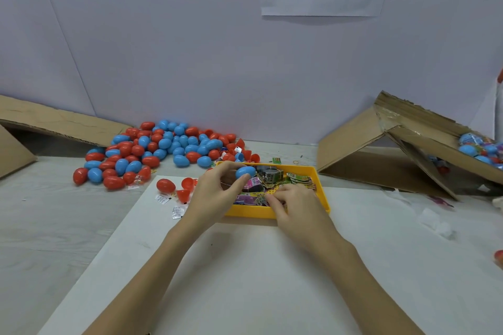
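**Yellow tray of packets, blue egg held over it**

Your left hand [215,193] grips a closed blue egg [245,171] between thumb and curled fingertips, just above the back left part of the yellow tray [250,211]. The tray sits at the far edge of the white board [245,280] and holds a jumble of small printed packets [299,179] in green, pink and grey.

Your right hand [296,204] lies in the tray's near right part, fingers bent down onto the packets. Whether it has actually pinched one cannot be made out.

To your left, a loose pile of red and blue eggs [163,149] lies on the table, not in any container. A single red egg [165,185] and open red halves [183,194] lie on the board beside the tray.

To your right, a tilted cardboard box [381,149] holds wrapped eggs [476,144].
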Tool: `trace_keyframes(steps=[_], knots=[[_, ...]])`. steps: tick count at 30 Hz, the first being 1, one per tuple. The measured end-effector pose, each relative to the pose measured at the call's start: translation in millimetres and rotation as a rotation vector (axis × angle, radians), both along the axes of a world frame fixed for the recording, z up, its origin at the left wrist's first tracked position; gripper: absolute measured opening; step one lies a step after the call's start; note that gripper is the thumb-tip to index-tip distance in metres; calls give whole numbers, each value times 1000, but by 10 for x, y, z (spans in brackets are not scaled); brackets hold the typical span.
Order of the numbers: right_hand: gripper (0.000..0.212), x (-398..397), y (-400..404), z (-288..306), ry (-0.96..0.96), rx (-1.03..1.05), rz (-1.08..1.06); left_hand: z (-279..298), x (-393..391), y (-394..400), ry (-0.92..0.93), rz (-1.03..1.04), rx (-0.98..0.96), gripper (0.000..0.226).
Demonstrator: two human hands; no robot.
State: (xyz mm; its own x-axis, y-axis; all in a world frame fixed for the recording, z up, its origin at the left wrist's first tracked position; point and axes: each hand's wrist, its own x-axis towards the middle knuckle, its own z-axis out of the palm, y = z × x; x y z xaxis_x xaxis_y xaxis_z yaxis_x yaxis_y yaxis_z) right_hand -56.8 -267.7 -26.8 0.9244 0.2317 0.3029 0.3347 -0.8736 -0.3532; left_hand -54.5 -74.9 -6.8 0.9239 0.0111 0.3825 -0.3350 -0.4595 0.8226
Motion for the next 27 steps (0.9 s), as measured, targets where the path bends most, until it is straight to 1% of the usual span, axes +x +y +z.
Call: trace_keyframes(steps=[3,6,8,9,11,13,17,22,24,27], knots=[[44,4,15,-2,-15,4,-12,-7,2,-5,1,-2,19,33],[39,-15,-1,46,-51,142,6,-5,4,-4,-1,4,30,33],[40,-34,-47,103,-57,218,19,0,10,3,-2,10,40,33],[43,-41,-71,124,-27,202,21,2,13,8,-3,11,42,34],[50,-56,-106,142,61,89,17,4,19,15,-4,7,40,35],[50,-51,-134,140,116,50,16,2,23,18,-1,1,47,35],[46,-12,-167,142,116,226,35,-14,35,25,-8,1,45,34],[47,-41,-149,177,5,463,-10,-2,23,26,-79,-47,19,30],[47,-66,-139,208,-8,586,-21,-17,25,3,-117,-40,64,22],[50,-95,-98,228,28,753,8,-58,20,-61,-130,-28,144,20]])
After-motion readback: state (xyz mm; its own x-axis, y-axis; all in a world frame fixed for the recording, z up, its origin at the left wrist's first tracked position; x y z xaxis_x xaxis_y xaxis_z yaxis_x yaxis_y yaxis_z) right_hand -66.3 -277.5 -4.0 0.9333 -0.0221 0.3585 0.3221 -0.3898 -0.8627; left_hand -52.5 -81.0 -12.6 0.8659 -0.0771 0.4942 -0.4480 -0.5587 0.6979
